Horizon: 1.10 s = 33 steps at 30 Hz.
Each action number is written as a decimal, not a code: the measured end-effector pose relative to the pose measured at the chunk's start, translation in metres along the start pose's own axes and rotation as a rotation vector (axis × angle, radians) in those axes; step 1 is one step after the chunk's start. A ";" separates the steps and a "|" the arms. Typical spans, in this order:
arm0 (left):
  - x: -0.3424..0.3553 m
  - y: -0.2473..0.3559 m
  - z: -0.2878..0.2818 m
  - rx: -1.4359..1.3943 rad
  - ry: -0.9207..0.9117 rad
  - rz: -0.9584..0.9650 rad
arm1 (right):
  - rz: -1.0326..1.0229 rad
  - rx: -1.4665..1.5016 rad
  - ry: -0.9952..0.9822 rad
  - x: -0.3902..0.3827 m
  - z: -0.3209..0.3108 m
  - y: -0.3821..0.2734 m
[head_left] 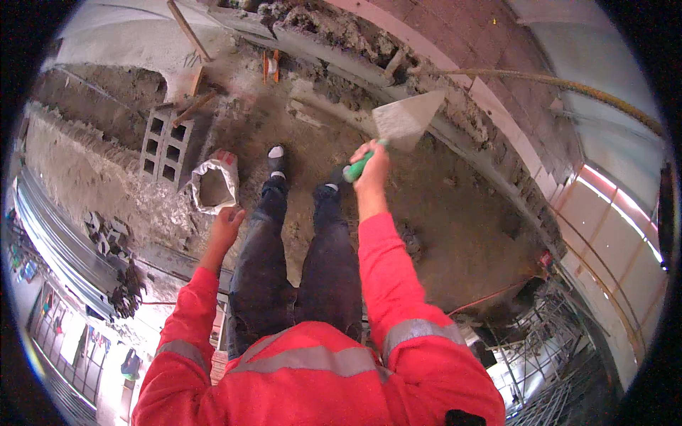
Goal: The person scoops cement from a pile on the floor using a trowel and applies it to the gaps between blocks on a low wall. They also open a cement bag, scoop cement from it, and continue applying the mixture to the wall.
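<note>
My right hand (371,167) grips the green handle (360,165) of a trowel, whose broad metal blade (405,117) is raised right of my feet and looks dusty. My left hand (231,219) hangs at the near edge of a white sack (203,206) with its fingers loosely curved and nothing visible in them; whether it touches the sack I cannot tell. The sack is open at the top and holds grey powdery material (213,187). My dark shoes (275,162) stand on rough, dirty ground beside it.
Hollow concrete blocks (163,145) and wooden pieces (193,108) lie left of my feet. A rough concrete edge (490,170) curves along the far and right side, crossed by a rusty bar (540,82). Long metal sheets (60,238) lie at left; metal scaffolding (526,341) stands lower right.
</note>
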<state>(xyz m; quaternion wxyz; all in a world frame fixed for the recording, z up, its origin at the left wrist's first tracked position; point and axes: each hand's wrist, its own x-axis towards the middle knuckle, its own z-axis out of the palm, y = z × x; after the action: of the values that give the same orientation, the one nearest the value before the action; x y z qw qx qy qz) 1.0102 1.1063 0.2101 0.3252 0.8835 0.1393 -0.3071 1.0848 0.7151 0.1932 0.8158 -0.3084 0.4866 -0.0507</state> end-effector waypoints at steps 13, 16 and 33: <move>-0.072 -0.019 0.044 -0.052 0.068 -0.149 | 0.249 -0.463 -0.542 0.105 0.138 0.041; -0.083 -0.025 0.050 -0.058 0.025 -0.153 | 0.237 -0.556 -0.492 0.138 0.118 0.014; -0.069 -0.064 0.059 -0.232 0.026 0.040 | -0.023 -0.838 -0.357 0.043 0.024 0.004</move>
<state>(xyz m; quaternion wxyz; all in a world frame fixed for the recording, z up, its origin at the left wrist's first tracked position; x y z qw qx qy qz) 0.9019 1.1119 0.1866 0.4292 0.8465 0.1605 -0.2709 1.1258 0.7123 0.1666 0.6913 -0.6212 0.3132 0.1953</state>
